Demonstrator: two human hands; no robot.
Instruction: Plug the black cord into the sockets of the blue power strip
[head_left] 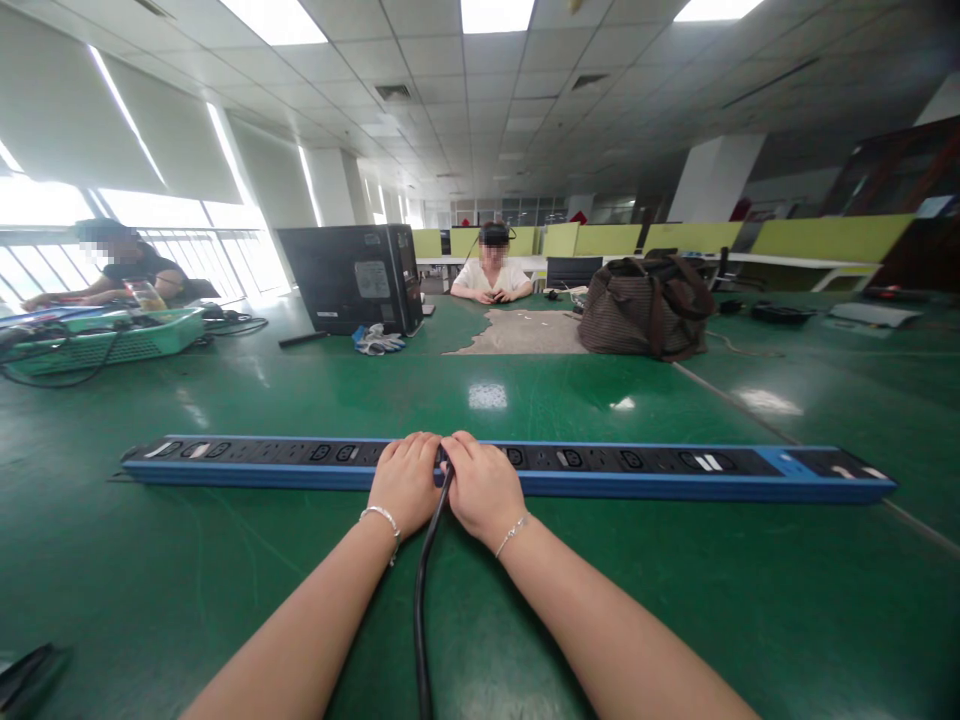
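A long blue power strip (645,488) with a black face and several sockets lies crosswise on the green table (300,600). My left hand (405,485) is closed over its middle, fingers curled across the socket face. Right beside it, my right hand (486,488) is closed around the upper end of a black power cord (421,610). The cord runs from between my hands down toward the near edge of the view. Its plug is hidden by my fingers, so I cannot tell whether it sits in a socket. Both wrists wear thin bracelets.
Behind the strip stand a black computer case (349,280), gloves (379,340) and a brown bag (637,310). A green basket (112,345) with cables is at the left. One person (491,270) sits across the table, another (135,265) at the far left.
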